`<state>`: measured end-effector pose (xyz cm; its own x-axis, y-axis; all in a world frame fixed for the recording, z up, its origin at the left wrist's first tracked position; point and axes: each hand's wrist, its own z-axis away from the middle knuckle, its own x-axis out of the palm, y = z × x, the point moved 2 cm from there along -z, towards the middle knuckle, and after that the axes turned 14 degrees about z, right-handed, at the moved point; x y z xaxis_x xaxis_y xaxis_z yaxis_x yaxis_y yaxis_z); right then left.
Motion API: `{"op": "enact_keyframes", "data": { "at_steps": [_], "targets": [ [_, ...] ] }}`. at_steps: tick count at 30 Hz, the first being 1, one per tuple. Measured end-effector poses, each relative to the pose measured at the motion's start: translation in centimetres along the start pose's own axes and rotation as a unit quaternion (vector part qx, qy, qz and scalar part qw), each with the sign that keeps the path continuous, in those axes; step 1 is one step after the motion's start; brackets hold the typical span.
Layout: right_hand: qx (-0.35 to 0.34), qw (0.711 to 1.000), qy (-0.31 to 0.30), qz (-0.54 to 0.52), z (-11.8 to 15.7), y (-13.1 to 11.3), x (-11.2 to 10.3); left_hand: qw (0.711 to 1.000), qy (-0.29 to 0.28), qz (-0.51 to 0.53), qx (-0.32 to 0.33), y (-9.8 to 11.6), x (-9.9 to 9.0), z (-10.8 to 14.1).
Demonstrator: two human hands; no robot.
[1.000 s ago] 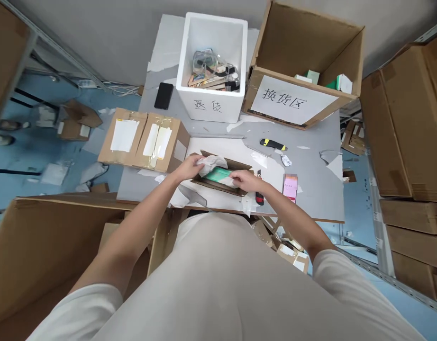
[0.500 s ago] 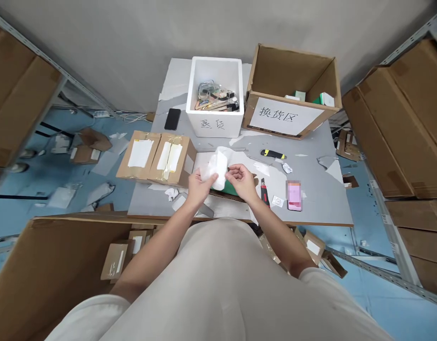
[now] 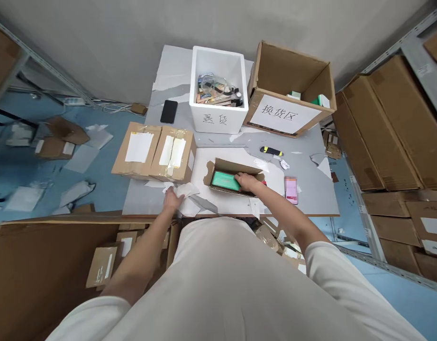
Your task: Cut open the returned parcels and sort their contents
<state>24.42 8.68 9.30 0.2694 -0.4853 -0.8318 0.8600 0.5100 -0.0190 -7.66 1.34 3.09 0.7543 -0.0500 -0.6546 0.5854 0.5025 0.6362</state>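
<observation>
My left hand (image 3: 173,201) is low over the table's left front edge, its fingers closed on crumpled white packing paper (image 3: 187,190). Just right of centre, my right hand (image 3: 247,183) reaches into a small open cardboard box (image 3: 236,166). Its fingers grip the right end of a green box (image 3: 223,180) lying inside; some of the fingertips are hidden by the cardboard. The small cardboard box has its flaps raised and rests on white paper. Part of a red utility knife (image 3: 264,183) shows beside it, behind my right wrist.
Two taped cartons (image 3: 153,152) stand at left. Behind are a black phone (image 3: 168,112), a white foam box (image 3: 218,118) with mixed goods and a large labelled carton (image 3: 286,116). A yellow-black cutter (image 3: 271,151) and a pink-screened phone (image 3: 291,190) lie at right.
My left hand has carried the white packing paper left and down from the centre. My right hand has moved into the small cardboard box and taken hold of the green box. The view has shifted.
</observation>
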Motion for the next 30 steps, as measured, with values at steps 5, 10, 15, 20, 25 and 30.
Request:
{"op": "enact_keyframes", "data": {
  "at_steps": [5, 10, 15, 20, 25, 30],
  "targets": [
    [-0.047, 0.998, 0.028, 0.019, -4.5, -3.5, -1.5, 0.979, 0.122, -0.028, 0.162, 5.2, 0.6, 4.9],
    [-0.024, 0.999, 0.018, 0.021, -7.4, -6.4, -0.6, 0.86, -0.068, -0.073, 0.5, 10.6, 2.4, 8.1],
    [-0.029, 0.998, 0.032, 0.036, -6.6, -6.4, -0.7, 0.835, -0.14, -0.185, 0.498, 12.2, 4.9, 5.6],
    [-0.133, 0.985, 0.109, 0.011, -3.1, -4.0, -3.8, 0.839, -0.129, -0.211, 0.484, 11.3, 5.0, 5.2],
    [-0.146, 0.929, 0.329, -0.086, 2.3, -0.3, -8.0, 0.851, -0.12, -0.203, 0.469, 11.5, 4.5, 4.3],
    [-0.077, 0.826, 0.548, -0.11, 9.1, 3.0, -12.7, 0.861, -0.085, -0.211, 0.455, 14.4, 4.6, 0.8]
  ]
}}
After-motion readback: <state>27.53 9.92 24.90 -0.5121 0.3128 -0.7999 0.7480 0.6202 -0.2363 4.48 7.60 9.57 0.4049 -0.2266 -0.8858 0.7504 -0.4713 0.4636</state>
